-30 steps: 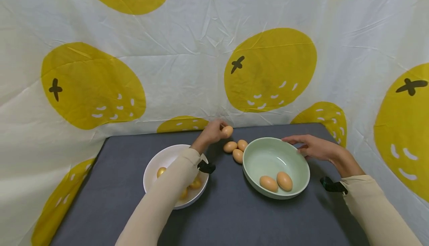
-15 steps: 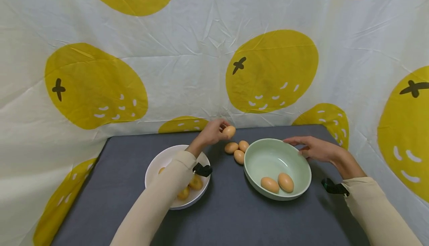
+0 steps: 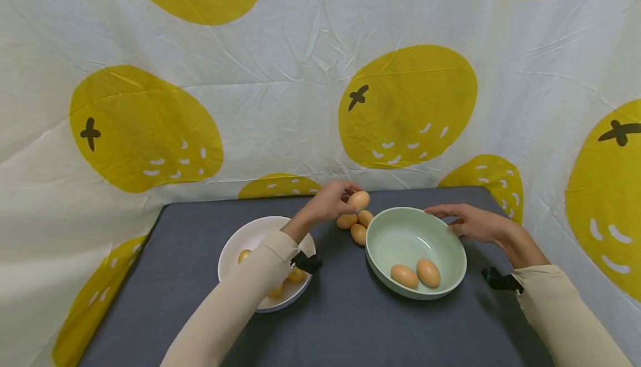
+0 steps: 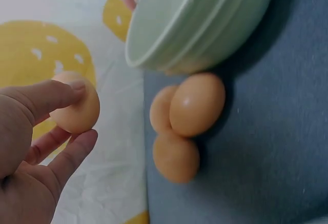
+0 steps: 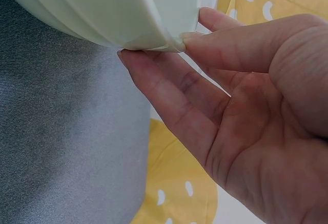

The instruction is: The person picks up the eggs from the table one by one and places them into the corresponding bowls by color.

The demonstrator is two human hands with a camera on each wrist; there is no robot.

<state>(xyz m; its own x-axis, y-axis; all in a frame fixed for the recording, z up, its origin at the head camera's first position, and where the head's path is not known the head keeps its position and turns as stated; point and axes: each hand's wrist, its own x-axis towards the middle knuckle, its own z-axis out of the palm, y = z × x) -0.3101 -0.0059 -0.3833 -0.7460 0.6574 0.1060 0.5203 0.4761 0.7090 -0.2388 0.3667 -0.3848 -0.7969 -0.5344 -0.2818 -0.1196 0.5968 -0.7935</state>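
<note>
Hanging behind the grey table [image 3: 380,333] is a yellow-printed cloth [image 3: 280,122]; the left hand [image 3: 328,201] pinches an egg [image 3: 359,200], the right hand [image 3: 473,222] grips a green bowl [image 3: 407,242].

A dark grey table [image 3: 345,328] carries a white bowl [image 3: 234,250], three brown eggs [image 3: 358,234] and a pale green bowl [image 3: 398,239].

Creased white cloth [image 3: 280,122], printed with large yellow fruits [image 3: 408,105], hangs behind 1 dark grey table [image 3: 360,333]; shadows on tabletop soft-edged.
</note>
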